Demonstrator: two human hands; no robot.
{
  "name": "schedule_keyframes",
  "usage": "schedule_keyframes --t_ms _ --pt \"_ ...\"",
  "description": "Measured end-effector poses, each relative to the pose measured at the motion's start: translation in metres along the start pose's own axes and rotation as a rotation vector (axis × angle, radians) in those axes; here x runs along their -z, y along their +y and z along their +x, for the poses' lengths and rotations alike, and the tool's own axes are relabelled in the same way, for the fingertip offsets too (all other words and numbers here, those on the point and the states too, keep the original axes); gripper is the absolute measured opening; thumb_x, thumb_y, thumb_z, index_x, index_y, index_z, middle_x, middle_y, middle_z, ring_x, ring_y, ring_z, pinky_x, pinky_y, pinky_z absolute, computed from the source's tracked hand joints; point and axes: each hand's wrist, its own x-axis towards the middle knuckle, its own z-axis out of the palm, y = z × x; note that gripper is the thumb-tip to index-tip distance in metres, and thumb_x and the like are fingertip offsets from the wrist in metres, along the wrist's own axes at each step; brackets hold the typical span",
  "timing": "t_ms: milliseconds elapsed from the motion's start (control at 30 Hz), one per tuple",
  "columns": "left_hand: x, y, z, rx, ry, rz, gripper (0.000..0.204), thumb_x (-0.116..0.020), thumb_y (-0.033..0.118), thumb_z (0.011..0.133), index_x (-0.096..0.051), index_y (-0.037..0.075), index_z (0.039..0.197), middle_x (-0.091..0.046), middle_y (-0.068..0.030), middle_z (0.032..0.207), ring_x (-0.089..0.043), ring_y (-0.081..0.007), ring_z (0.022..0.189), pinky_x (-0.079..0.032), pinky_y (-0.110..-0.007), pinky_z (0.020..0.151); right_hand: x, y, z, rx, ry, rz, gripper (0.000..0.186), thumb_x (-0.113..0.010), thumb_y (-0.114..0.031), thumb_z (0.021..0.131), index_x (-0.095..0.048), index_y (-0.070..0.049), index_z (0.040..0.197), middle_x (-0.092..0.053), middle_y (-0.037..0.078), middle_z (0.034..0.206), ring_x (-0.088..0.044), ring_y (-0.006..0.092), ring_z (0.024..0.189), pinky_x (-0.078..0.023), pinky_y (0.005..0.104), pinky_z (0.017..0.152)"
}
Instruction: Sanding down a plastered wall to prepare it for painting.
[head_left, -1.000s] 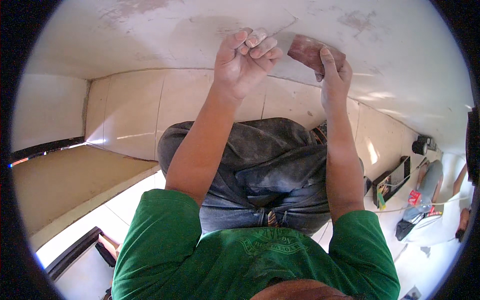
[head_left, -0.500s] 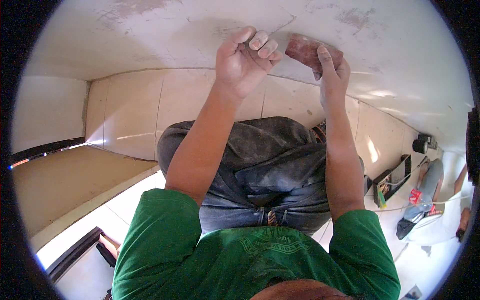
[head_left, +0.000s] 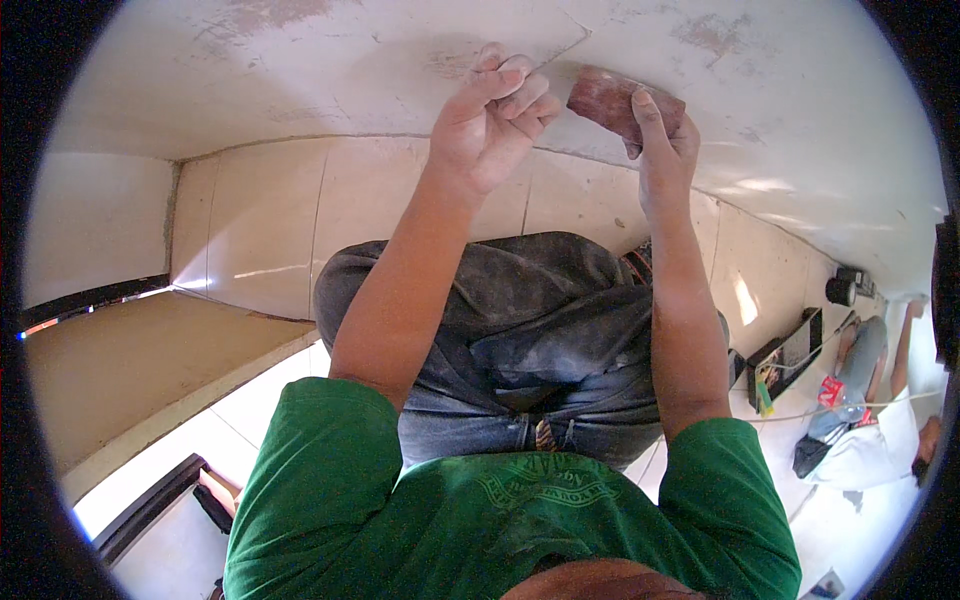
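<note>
My right hand [head_left: 665, 145] grips a folded piece of reddish-brown sandpaper [head_left: 605, 100], thumb on top and fingers behind it. Pale dust marks the sandpaper, which is held close to the white wall [head_left: 820, 110]; contact cannot be made out. To its left, my left hand [head_left: 490, 120] is raised palm up before the wall, fingers curled and thumb pressed against them. Nothing shows between those dusty fingers. A thin crack-like line runs along the wall above them, and worn brownish patches mark its surface.
My folded legs in dark trousers [head_left: 540, 310] rest on the tiled floor. A brown board [head_left: 160, 350] lies at left. At right are a black tray-like box [head_left: 785, 350], a cable [head_left: 800, 413], a bottle with a red label [head_left: 835, 395] and another person [head_left: 875, 450] near the wall.
My left thumb has closed in against the curled fingers. The sandpaper has barely shifted in my right hand. At the far right, the other person's arm has moved up the wall.
</note>
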Motion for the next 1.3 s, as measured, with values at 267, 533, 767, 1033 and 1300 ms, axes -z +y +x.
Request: schedule_keyframes --t_ms 267,533,767,1033,1300 --pt "0.003 0.0038 0.0028 0.055 0.003 -0.047 0.006 -0.056 0.015 0.089 -0.06 0.013 0.086 -0.046 0.0044 0.063 -0.043 -0.0097 0.059 -0.035 -0.028 0.066 0.0001 0.0005 -0.0033 0.018 -0.07 -0.074 0.029 -0.065 -0.029 0.089 -0.066 0.0 0.09 -0.059 -0.001 0.07 -0.049 0.0057 0.059 -0.04 0.022 0.051" --pt "-0.0016 -0.0011 0.0008 0.02 0.064 0.076 0.008 -0.062 0.011 0.085 -0.058 0.014 0.091 -0.045 0.0054 0.063 -0.044 -0.0089 0.06 -0.035 -0.026 0.067 0.0027 -0.0077 -0.004 0.005 -0.066 -0.081 0.028 -0.065 -0.028 0.089 -0.067 -0.001 0.093 -0.061 0.0 0.072 -0.053 0.0069 0.061 -0.043 0.023 0.054" --pt "0.0018 -0.0009 0.0016 0.064 0.027 0.048 0.003 -0.059 0.015 0.089 -0.057 0.014 0.091 -0.042 0.0075 0.061 -0.041 -0.0082 0.057 -0.034 -0.027 0.064 -0.0004 -0.0033 -0.007 0.314 -0.133 -0.312 0.025 -0.065 -0.022 0.088 -0.065 0.001 0.095 -0.068 0.01 0.082 -0.065 0.0186 0.076 -0.051 0.0302 0.07" --pt "0.0077 -0.0003 0.0027 0.067 0.014 0.012 0.009 -0.055 0.02 0.093 -0.059 0.012 0.095 -0.042 0.0073 0.059 -0.042 -0.0096 0.059 -0.034 -0.028 0.065 -0.0029 -0.0025 -0.0049 0.527 -0.224 -0.355 0.023 -0.064 -0.017 0.087 -0.062 0.001 0.101 -0.067 0.017 0.091 -0.067 0.0254 0.08 -0.052 0.0334 0.071" --pt "0.0019 -0.0015 0.0018 0.057 0.035 -0.034 0.016 -0.053 0.024 0.092 -0.059 0.01 0.096 -0.051 -0.0001 0.068 -0.046 -0.0168 0.065 -0.038 -0.031 0.069 -0.0043 -0.0043 -0.0085 0.551 -0.283 -0.407 0.021 -0.063 -0.011 0.087 -0.062 0.001 0.104 -0.066 0.017 0.097 -0.066 0.0271 0.085 -0.052 0.0334 0.074"
